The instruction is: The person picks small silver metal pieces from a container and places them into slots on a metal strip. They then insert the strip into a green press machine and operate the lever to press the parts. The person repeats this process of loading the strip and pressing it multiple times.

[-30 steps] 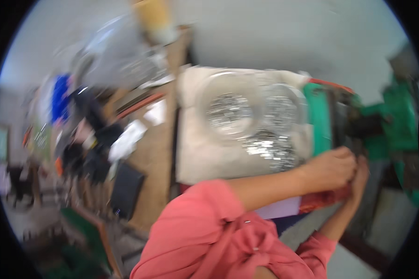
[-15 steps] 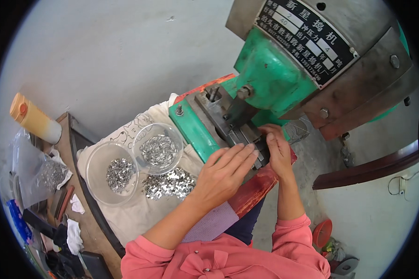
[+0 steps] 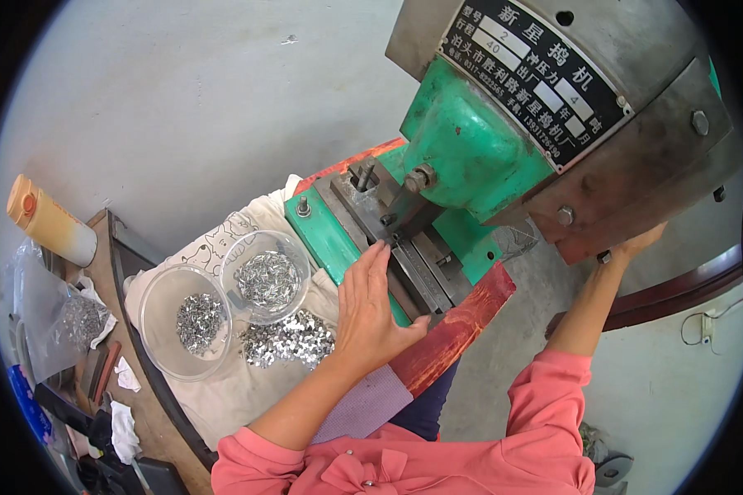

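left hand (image 3: 370, 309) flat at press bed (image 3: 388, 247) edge (fingers spread)

Right hand (image 3: 636, 245) (mostly) hidden behind press (image 3: 504, 132).

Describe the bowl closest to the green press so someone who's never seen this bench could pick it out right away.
Start at the big green press and go to the white cloth spread at its left. Two clear round bowls sit there side by side; the one you want is nearer the press, just left of the left hand. It holds the fuller heap of small shiny metal bits, while its neighbour holds only a sparse scatter.
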### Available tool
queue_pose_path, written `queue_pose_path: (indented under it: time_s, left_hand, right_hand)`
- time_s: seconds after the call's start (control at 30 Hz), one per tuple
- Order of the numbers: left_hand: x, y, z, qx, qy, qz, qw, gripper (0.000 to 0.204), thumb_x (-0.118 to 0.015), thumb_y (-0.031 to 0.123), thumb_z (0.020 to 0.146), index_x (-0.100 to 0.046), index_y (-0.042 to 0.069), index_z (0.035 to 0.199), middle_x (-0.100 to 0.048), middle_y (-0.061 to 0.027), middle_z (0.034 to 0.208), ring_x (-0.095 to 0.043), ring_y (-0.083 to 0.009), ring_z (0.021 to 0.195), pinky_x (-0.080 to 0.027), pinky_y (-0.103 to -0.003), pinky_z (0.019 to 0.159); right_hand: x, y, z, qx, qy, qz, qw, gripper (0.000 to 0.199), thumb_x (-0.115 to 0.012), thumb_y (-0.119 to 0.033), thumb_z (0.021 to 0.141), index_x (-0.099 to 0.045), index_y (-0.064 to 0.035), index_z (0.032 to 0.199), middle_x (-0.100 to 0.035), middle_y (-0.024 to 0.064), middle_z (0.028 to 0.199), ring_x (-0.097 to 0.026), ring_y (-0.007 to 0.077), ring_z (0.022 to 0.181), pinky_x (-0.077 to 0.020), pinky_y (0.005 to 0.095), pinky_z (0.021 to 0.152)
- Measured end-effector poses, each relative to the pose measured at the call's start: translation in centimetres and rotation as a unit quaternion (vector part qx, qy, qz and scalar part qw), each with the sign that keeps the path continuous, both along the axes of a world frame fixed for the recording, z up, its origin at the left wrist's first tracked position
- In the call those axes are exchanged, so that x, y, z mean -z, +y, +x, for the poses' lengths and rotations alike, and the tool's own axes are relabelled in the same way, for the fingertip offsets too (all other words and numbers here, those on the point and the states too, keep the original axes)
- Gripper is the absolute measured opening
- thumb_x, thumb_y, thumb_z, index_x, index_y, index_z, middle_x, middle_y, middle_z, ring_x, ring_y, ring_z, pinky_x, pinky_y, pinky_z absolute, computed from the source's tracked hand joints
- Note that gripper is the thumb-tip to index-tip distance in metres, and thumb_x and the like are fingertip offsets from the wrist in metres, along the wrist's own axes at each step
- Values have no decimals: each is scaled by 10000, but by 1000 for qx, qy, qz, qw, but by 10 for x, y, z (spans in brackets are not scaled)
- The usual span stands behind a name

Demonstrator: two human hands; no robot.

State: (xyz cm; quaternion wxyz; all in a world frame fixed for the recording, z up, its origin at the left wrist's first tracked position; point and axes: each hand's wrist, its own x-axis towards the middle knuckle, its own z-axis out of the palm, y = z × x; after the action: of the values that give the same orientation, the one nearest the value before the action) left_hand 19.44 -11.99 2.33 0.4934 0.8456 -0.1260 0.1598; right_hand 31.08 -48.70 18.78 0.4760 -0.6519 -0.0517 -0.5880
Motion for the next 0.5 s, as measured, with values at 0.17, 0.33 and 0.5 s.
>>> queue_pose_path:
  time_s: [0.17, 0.33, 0.5]
  left_hand:
    - [-1, -8, 2, -29, 5, -7, 1000, 1013, -879, 210, 572, -360, -29, 1409, -411, -234, 1442, -405, -433, 1325, -344, -502, 1119]
    - [-3, -3, 18, -68, -13, 28, 997, 964, -872, 222, 541, -409, -30, 1348, -449, -203, 1389, -428, -417, 1282, -345, -496, 1108]
    - [0, -1, 45, -107, -47, 49, 992, 960, -875, 230, 525, -424, -42, 1328, -458, -188, 1376, -419, -408, 1283, -343, -495, 1111]
  right_hand:
    - [-56, -23, -7, 59, 56, -90, 993, 471, -466, -352, 1088, -528, 37, 1347, -632, 95, 1216, -619, 197, 1058, -497, 329, 916]
    - [-152, -38, 0, 20, 163, -119, 979, 434, -526, -319, 1048, -578, 37, 1291, -653, 90, 1147, -624, 190, 1027, -497, 330, 893]
    - [-244, 16, 16, 67, 289, -287, 911, 720, -614, -549, 956, -593, 71, 1321, -680, 192, 1123, -649, 232, 947, -530, 396, 856]
